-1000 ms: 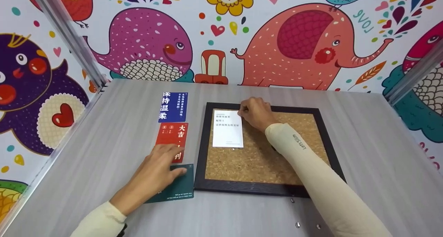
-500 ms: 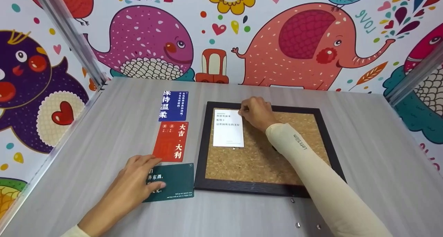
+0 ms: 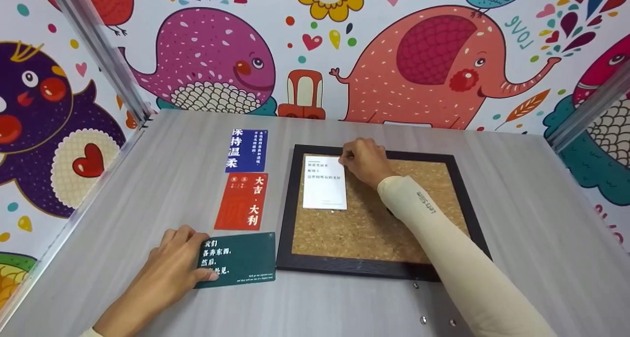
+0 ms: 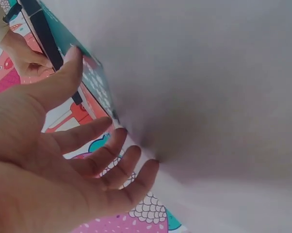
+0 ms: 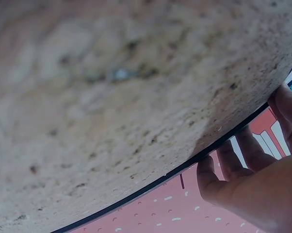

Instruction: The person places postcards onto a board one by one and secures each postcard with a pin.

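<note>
In the head view, my right hand point(image 3: 365, 159) pinches at the top right corner of a white printed card point(image 3: 320, 189), which lies on a cork board point(image 3: 374, 233) with a black frame. The bent fingers hide that corner. In the right wrist view, the fingertips point(image 5: 243, 136) are along the board's far edge. My left hand point(image 3: 179, 258) is at the left end of a dark green card point(image 3: 251, 253) on the table, its thumb over the card's lower left part. The left wrist view shows its fingers point(image 4: 117, 141) spread and slightly bent.
A red card point(image 3: 238, 204) and a blue card point(image 3: 248, 150) lie in a column behind the green one. Several small clear pieces point(image 3: 423, 320) lie on the grey table point(image 3: 334, 312) in front of the frame. A wall with cartoon animals point(image 3: 418, 66) closes off the back.
The left hand has moved left and down from over the red and green cards to the green card's left end, uncovering the red card. The right hand has stayed at the white card's corner.
</note>
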### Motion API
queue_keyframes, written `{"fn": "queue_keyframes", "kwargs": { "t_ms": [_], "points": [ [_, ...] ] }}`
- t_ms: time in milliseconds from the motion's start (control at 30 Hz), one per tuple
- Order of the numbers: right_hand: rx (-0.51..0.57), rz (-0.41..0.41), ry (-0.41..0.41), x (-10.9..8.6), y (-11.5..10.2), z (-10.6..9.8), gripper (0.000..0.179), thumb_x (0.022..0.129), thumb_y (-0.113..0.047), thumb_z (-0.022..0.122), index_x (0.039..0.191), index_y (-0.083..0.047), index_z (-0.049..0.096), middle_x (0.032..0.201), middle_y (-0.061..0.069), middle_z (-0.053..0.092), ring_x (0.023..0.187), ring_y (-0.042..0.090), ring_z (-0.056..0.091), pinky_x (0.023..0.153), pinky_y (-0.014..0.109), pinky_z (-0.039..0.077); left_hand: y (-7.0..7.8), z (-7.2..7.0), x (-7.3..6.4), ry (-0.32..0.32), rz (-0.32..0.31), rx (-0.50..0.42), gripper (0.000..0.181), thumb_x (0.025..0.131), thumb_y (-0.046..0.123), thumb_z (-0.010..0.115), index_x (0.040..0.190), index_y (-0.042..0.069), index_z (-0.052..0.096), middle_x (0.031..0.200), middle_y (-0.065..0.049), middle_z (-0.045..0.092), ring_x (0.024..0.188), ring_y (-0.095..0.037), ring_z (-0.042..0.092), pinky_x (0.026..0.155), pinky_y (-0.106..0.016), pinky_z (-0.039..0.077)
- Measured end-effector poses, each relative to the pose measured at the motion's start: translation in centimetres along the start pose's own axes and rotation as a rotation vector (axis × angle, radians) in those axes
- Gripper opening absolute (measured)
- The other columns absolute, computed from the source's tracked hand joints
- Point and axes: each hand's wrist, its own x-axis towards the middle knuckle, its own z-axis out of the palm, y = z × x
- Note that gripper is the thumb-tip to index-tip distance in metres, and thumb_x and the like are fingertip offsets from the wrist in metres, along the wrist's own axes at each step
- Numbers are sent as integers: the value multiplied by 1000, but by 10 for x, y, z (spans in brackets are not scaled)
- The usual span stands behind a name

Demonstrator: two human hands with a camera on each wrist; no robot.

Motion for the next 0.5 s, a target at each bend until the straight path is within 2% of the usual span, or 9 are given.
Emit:
{"fn": "queue_keyframes", "kwargs": {
  "t_ms": [167, 333, 500],
  "points": [
    [-13, 0, 20, -2, 1, -2, 11, 103, -12, 80, 92, -14, 84, 93, 1, 77, 95, 23, 65, 97, 56, 48, -5, -3, 8, -58, -31, -7, 84, 70, 27, 105, 134, -8, 64, 115, -18, 57, 110, -36, 49, 86, -61, 49],
    [-23, 33, 0, -2, 0, 0, 9, 104, -14, 79, 96, -15, 83, 98, 1, 73, 98, 23, 62, 104, 56, 47, -10, -5, 12, -103, -59, -19, 87, 67, 29, 107, 131, -6, 59, 109, -14, 54, 110, -35, 49, 85, -59, 48],
    [-26, 34, -5, -2, -3, 2, 9, 105, -15, 79, 97, -14, 83, 101, 2, 72, 101, 24, 62, 107, 57, 46, -12, -5, 13, -139, -96, -81, 88, 69, 24, 106, 133, -5, 53, 105, -12, 54, 111, -35, 49, 87, -59, 47]
  ]
}}
